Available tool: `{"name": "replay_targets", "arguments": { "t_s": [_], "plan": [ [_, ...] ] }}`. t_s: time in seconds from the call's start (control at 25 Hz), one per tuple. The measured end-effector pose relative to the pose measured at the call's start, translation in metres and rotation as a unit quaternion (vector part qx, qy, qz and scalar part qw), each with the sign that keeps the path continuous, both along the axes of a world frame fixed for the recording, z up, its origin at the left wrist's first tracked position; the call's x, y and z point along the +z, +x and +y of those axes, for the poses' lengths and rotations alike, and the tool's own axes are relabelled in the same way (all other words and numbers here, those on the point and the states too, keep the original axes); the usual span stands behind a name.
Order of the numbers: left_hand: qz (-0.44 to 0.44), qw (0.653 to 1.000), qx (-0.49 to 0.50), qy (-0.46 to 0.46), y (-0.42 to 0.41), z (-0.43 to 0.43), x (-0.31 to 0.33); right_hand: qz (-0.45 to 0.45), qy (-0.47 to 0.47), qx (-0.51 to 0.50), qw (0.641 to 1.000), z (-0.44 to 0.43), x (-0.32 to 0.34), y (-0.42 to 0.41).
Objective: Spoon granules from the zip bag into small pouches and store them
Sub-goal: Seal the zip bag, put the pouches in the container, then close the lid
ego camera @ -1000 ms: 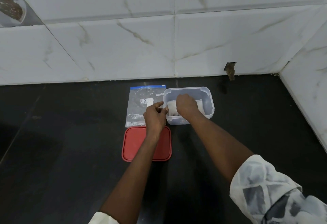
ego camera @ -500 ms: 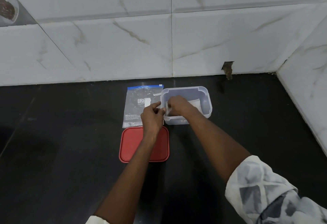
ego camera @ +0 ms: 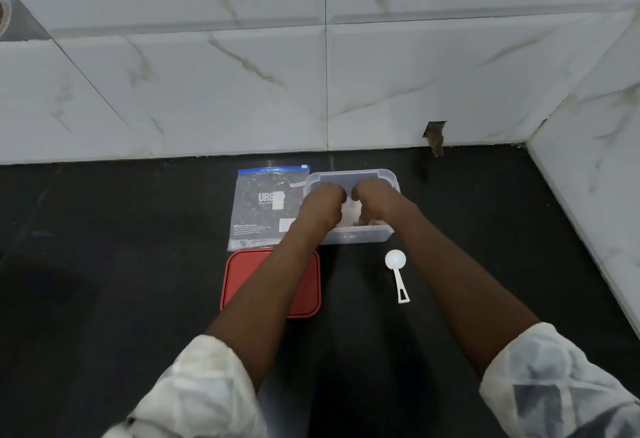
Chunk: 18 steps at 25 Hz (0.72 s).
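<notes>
red lid [ego camera: 242,275]: before the clear container [ego camera: 356,238], left.
scoop [ego camera: 396,269]: before container, right; handle points nearward; right hand [ego camera: 375,197] closer.
hands: left hand [ego camera: 323,205], right hand curled into container over pouches [ego camera: 349,214]; grip hidden.
zip bag [ego camera: 259,205]: flat, against container's left.

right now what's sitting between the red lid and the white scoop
Nothing. In the head view only bare black counter separates the red lid from the white scoop.
</notes>
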State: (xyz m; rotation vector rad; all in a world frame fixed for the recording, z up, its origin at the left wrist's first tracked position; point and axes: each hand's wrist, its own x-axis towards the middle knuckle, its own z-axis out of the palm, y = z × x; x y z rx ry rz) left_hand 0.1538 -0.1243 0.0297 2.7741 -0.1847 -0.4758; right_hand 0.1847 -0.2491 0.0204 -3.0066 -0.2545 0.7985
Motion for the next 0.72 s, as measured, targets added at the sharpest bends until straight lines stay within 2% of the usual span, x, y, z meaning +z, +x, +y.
{"name": "replay_targets", "arguments": {
  "t_s": [0.12,0.2,0.4,0.48,0.56,0.64,0.72],
  "plan": [
    [0.023,0.992,-0.078,0.098,0.014,-0.004,-0.011,-0.009,0.011,-0.012,1.0,0.0,-0.015,-0.002],
    [0.032,0.986,-0.1,0.129,0.018,-0.002,-0.015,-0.012,0.003,-0.025,1.0,-0.001,-0.02,-0.003],
    [0.036,0.987,-0.099,0.118,0.017,-0.003,-0.02,0.011,0.002,-0.022,1.0,0.0,-0.019,-0.003],
    [0.003,0.998,-0.041,0.043,0.015,0.001,-0.003,-0.006,-0.004,-0.02,1.0,0.0,-0.005,-0.006],
    [-0.075,0.992,0.056,-0.089,0.003,0.017,0.021,-0.107,0.08,-0.063,0.989,-0.001,0.018,-0.016],
    [-0.145,0.958,0.155,-0.192,-0.022,0.05,0.037,-0.181,0.266,-0.139,0.936,0.001,0.045,-0.048],
    [-0.174,0.926,0.256,-0.218,-0.057,0.091,0.033,-0.104,0.419,-0.227,0.873,0.006,0.058,-0.089]
  ]
}}
